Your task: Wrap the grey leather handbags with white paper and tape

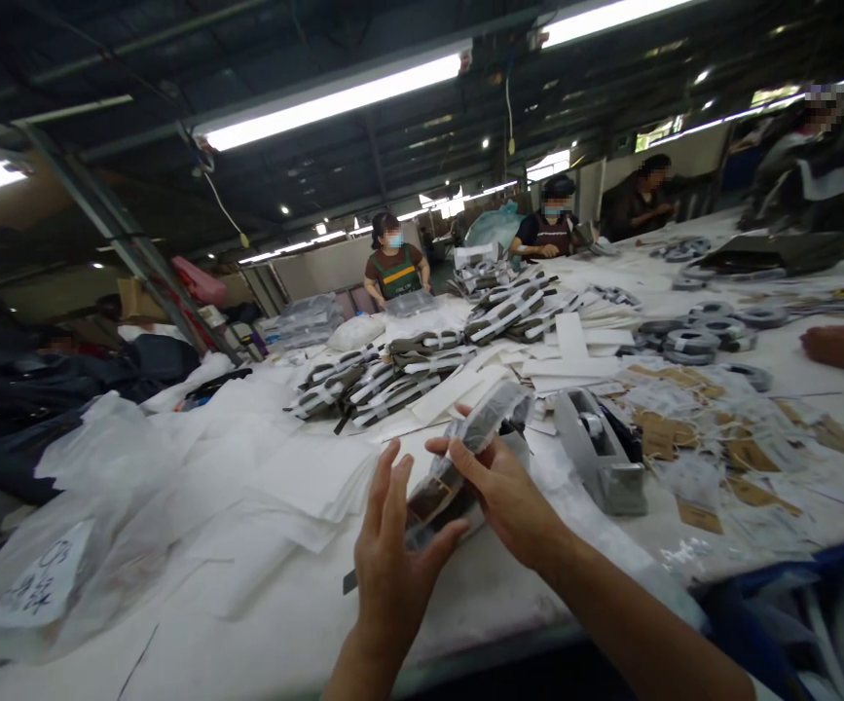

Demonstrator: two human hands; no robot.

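A dark strap-like bundle in clear plastic [436, 498], with a brown card showing through, is held above the near part of the table. My right hand [503, 487] is closed on its far right side, thumb on top of the plastic. At the bundle's left side is my left hand [390, 550], fingers stretched up and thumb spread apart; whether it touches the plastic I cannot tell. Just right of my right hand stands a grey tape dispenser [597, 453]. Beyond the hands lie piled dark straps wrapped with white bands [385, 375].
White sheets [305, 467] and a plastic bag with a handwritten label [42, 579] lie left. Brown tags in clear plastic [728, 438] and grey rolls [691, 343] spread right. Several people sit or stand across the table; another person's hand [841, 349] rests at the right edge.
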